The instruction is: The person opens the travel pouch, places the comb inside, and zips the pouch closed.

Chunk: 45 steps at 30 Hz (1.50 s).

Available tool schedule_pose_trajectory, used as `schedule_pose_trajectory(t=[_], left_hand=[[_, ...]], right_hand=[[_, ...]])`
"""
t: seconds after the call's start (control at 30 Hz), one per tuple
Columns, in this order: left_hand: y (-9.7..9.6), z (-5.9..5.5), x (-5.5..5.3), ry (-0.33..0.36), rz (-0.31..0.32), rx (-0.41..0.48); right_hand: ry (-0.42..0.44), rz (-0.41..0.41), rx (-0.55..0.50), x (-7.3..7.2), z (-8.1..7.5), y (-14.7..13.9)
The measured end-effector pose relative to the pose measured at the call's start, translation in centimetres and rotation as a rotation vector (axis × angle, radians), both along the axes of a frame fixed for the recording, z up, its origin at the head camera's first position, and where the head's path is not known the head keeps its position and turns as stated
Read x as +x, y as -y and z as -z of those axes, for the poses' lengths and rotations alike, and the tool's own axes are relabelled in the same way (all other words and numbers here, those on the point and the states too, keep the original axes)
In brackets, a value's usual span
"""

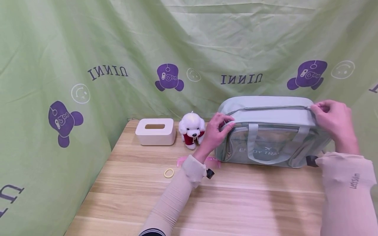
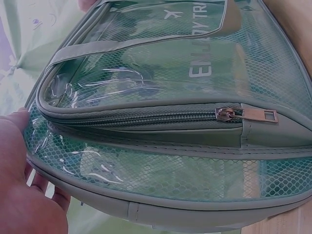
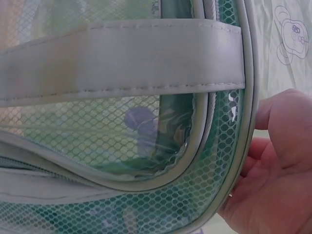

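At 2 o'clock from the middle of the table [image 1: 236, 203], near the back edge, stands the pale green travel bag [image 1: 273, 126], upright and close to the green curtain [image 1: 141, 39]. Both hands are grasping it: the left hand [image 1: 217, 129] pinches its upper corner at 10 o'clock, and the right hand [image 1: 336, 118] pinches the end of the top zipper [image 1: 274, 108] at 2 o'clock; whether those fingertips have a pull cannot be told. Bare wood runs along the near side of the bag at 6 o'clock, while its back faces the curtain. The table's left edge slants down toward 7 o'clock, well apart from the bag.

Only the head view shows the white tissue box [image 1: 155, 136] at 10 o'clock, the plush dog [image 1: 192, 127] at 11, and, toward 9, the pink comb [image 1: 213, 163] and the yellow ring [image 1: 169, 173]; the left arm partly covers the comb. The left wrist view brings out the metal pull [image 2: 246, 115] on the front pocket and the mesh; the right wrist view, the stitching of the handle [image 3: 141, 56].

Counted: one bag, one box, one dog, one ring, two hands, three purple figures on the curtain
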<state>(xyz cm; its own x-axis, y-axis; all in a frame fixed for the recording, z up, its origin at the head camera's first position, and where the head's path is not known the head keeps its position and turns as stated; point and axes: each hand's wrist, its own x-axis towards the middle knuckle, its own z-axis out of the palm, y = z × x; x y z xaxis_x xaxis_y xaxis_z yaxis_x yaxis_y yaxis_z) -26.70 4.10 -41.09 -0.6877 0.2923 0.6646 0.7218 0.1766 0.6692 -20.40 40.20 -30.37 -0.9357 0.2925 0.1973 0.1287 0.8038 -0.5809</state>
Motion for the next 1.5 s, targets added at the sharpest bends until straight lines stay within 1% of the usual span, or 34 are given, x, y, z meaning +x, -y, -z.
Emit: schedule_pose_trajectory(t=[0.13,0.33,0.5,0.77,1.2,1.4,1.5], left_hand=[[0.0,0.0,0.0,0.004,-0.003,-0.004],[-0.1,0.3,0.0,0.01,0.009,0.009],[-0.2,0.5,0.2,0.019,0.009,0.01],[-0.1,0.6,0.1,0.025,0.008,0.015],[0.0,0.6,-0.1,0.012,0.012,0.026],[0.1,0.6,-0.2,0.011,0.009,0.025],[0.0,0.5,-0.1,0.013,0.011,0.028]], right_hand=[[0.003,0.01,-0.007,0.0,0.2,-0.3],[0.002,0.025,-0.01,0.4,0.3,-0.8],[0.023,0.037,-0.027,0.7,0.6,-1.6],[0.029,0.071,-0.034,1.0,1.0,-2.7],[0.014,0.108,-0.038,0.9,1.6,-2.9],[0.036,0.116,-0.06,1.0,1.8,-3.0],[0.04,0.121,-0.094,1.1,2.0,-3.1]])
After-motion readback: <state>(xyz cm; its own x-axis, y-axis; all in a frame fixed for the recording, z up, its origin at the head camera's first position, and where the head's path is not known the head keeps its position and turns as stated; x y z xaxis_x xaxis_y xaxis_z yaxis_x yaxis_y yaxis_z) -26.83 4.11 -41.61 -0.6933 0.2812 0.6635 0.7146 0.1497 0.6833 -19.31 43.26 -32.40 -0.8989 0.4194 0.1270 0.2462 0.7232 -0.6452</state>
